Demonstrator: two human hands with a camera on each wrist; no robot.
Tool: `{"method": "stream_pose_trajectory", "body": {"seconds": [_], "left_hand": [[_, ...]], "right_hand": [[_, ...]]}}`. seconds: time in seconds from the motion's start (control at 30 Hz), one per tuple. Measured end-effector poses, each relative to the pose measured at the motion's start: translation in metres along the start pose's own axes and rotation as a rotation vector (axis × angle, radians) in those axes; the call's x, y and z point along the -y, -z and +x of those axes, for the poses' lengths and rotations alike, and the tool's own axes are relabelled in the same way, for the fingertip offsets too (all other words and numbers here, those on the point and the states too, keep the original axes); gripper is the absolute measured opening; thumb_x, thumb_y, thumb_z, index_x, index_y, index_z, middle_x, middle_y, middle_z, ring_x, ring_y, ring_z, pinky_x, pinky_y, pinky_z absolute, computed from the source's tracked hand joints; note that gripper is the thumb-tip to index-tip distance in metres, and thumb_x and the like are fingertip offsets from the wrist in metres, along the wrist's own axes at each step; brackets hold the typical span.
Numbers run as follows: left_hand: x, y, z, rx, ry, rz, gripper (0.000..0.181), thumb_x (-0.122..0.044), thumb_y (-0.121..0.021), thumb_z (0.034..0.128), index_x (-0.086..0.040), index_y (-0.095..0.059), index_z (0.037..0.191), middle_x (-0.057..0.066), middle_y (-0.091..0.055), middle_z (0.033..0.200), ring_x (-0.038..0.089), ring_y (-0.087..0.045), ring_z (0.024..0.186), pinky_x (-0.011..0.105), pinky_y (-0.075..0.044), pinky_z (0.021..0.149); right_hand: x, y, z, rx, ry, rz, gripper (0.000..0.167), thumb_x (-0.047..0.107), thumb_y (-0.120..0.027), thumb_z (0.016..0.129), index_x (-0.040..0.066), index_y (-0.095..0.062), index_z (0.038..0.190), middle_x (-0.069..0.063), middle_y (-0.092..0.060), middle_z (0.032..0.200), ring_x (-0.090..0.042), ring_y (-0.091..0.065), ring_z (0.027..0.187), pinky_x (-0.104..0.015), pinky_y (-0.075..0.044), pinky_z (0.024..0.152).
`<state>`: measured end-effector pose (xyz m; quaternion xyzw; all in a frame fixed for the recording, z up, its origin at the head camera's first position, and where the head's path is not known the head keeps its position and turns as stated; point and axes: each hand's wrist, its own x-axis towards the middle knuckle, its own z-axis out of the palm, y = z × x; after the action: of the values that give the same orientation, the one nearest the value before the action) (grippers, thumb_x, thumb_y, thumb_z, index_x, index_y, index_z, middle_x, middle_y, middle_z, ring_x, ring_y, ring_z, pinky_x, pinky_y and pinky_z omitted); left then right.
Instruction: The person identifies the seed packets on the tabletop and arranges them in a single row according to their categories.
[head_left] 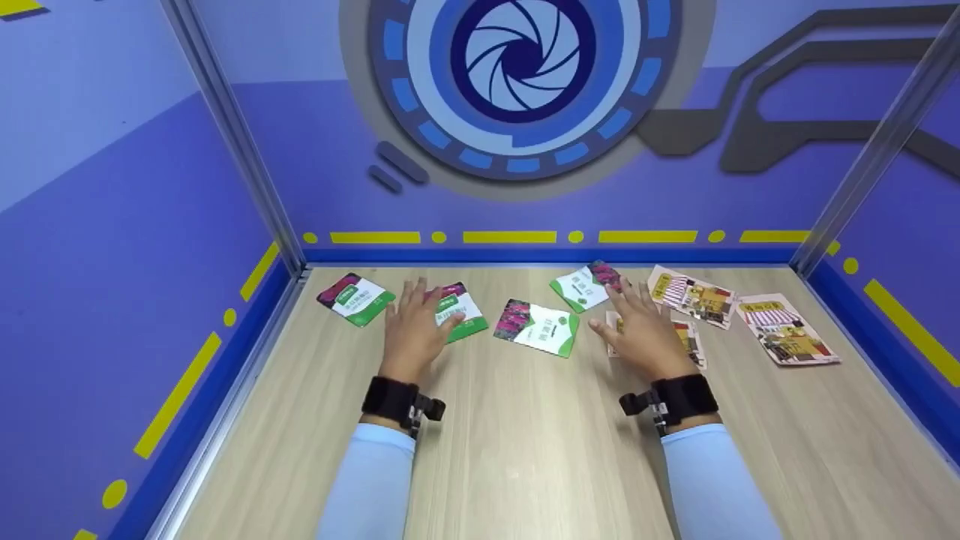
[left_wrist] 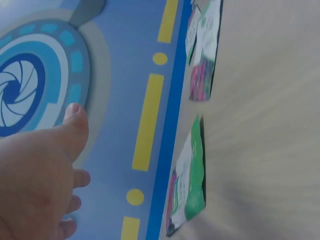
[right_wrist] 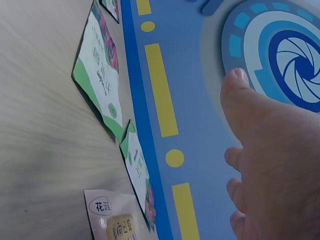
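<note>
My left hand [head_left: 414, 334] is held over the table with its fingers spread, beside and partly in front of a green-and-white seed packet [head_left: 462, 315] with pink flowers. Another such packet, the far-left packet [head_left: 355, 300], lies just past it. Over the right side, my right hand [head_left: 649, 337] has its fingers apart and holds nothing. It partly hides a pink packet [head_left: 691, 341] beneath it. Near its fingertips lies an upper green-and-white packet [head_left: 583, 287]. Between the hands rests the middle green-and-white packet [head_left: 544, 330]. In the left wrist view, the thumb [left_wrist: 75, 127] points up.
Two more pink packets, the back one [head_left: 694, 296] and the far-right one [head_left: 787, 332], lie to the right. A wooden table [head_left: 510, 450] meets a blue back wall [head_left: 315, 180]. Side panels with metal corner posts [head_left: 247, 157] stand left and right.
</note>
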<state>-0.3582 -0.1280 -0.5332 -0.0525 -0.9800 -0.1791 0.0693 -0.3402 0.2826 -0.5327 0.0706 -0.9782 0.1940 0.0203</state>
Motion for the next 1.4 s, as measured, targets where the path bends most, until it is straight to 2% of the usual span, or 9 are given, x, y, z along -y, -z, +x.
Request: {"method": "stream_pose_trajectory", "body": {"seconds": [0.2,0.37,0.53,0.67,0.77,0.93,1.1,1.23,1.4], "left_hand": [[0.027,0.014,0.017,0.044,0.048,0.055,0.077,-0.06,-0.059,0.1144,-0.011,-0.048,0.173,0.021,-0.028,0.187,0.047,-0.018,0.177,0.079,-0.026,0.135],[0.053,0.019,0.026,0.04,0.141,-0.017,0.071,-0.047,-0.062,0.1153,-0.004,-0.049,0.17,0.025,-0.041,0.179,0.05,-0.031,0.17,0.081,-0.033,0.13],[0.069,0.009,0.024,0.054,0.235,-0.034,0.069,-0.046,-0.061,0.1143,-0.006,-0.051,0.169,0.026,-0.051,0.171,0.049,-0.044,0.161,0.078,-0.04,0.125],[0.078,-0.003,0.02,0.139,0.309,0.008,0.075,-0.049,-0.059,0.1151,-0.004,-0.043,0.173,0.028,-0.044,0.177,0.05,-0.041,0.164,0.076,-0.041,0.126],[0.084,-0.008,0.019,0.16,0.325,0.019,0.076,-0.05,-0.057,0.116,-0.002,-0.043,0.172,0.029,-0.045,0.177,0.05,-0.04,0.165,0.076,-0.042,0.125],[0.089,-0.011,0.02,0.091,0.324,0.021,0.066,-0.047,-0.051,0.1194,0.007,-0.06,0.157,0.031,-0.055,0.166,0.051,-0.052,0.154,0.076,-0.049,0.117],[0.094,-0.015,0.02,-0.004,0.394,-0.036,0.046,-0.023,-0.046,0.1189,0.009,-0.067,0.144,0.033,-0.062,0.15,0.055,-0.064,0.132,0.072,-0.057,0.105],[0.096,-0.018,0.018,-0.083,0.463,-0.08,0.036,-0.016,-0.056,0.1126,0.004,-0.072,0.136,0.03,-0.061,0.147,0.056,-0.067,0.122,0.07,-0.061,0.096],[0.095,-0.016,0.017,-0.108,0.541,-0.081,0.041,-0.023,-0.071,0.107,0.004,-0.072,0.138,0.03,-0.056,0.152,0.053,-0.06,0.131,0.07,-0.062,0.096]], "right_hand": [[-0.003,0.003,0.0,-0.003,0.003,0.007,0.092,0.07,-0.051,0.114,0.013,-0.025,0.182,-0.018,-0.006,0.192,-0.052,0.003,0.177,-0.081,0.002,0.136],[-0.003,0.004,-0.001,0.006,0.008,0.031,0.091,0.066,-0.052,0.115,0.013,-0.023,0.182,-0.019,-0.005,0.191,-0.052,0.005,0.177,-0.08,0.004,0.137],[-0.005,0.004,-0.001,0.016,0.001,0.027,0.095,0.075,-0.047,0.113,0.015,-0.021,0.182,-0.019,-0.006,0.191,-0.051,0.007,0.177,-0.079,0.004,0.137],[-0.007,0.002,0.0,0.024,-0.002,0.024,0.101,0.082,-0.041,0.11,0.015,-0.021,0.182,-0.018,-0.005,0.192,-0.05,0.007,0.177,-0.078,0.004,0.138],[-0.007,0.001,0.001,0.022,-0.001,0.03,0.096,0.077,-0.046,0.112,0.015,-0.022,0.182,-0.017,-0.005,0.191,-0.05,0.006,0.177,-0.079,0.005,0.137],[-0.007,0.001,0.001,0.022,0.004,0.026,0.091,0.068,-0.051,0.115,0.015,-0.022,0.182,-0.017,-0.006,0.191,-0.051,0.006,0.177,-0.079,0.005,0.137],[-0.008,0.0,0.001,0.027,0.005,0.022,0.091,0.07,-0.049,0.115,0.016,-0.021,0.182,-0.016,-0.004,0.192,-0.05,0.006,0.177,-0.079,0.006,0.137],[-0.008,-0.001,0.0,0.028,0.004,0.029,0.088,0.066,-0.05,0.116,0.016,-0.022,0.182,-0.017,-0.005,0.192,-0.05,0.006,0.177,-0.079,0.006,0.137],[-0.008,-0.002,-0.001,0.018,0.006,0.036,0.083,0.061,-0.053,0.117,0.016,-0.026,0.182,-0.021,-0.01,0.191,-0.052,0.005,0.177,-0.08,0.005,0.137]]}}
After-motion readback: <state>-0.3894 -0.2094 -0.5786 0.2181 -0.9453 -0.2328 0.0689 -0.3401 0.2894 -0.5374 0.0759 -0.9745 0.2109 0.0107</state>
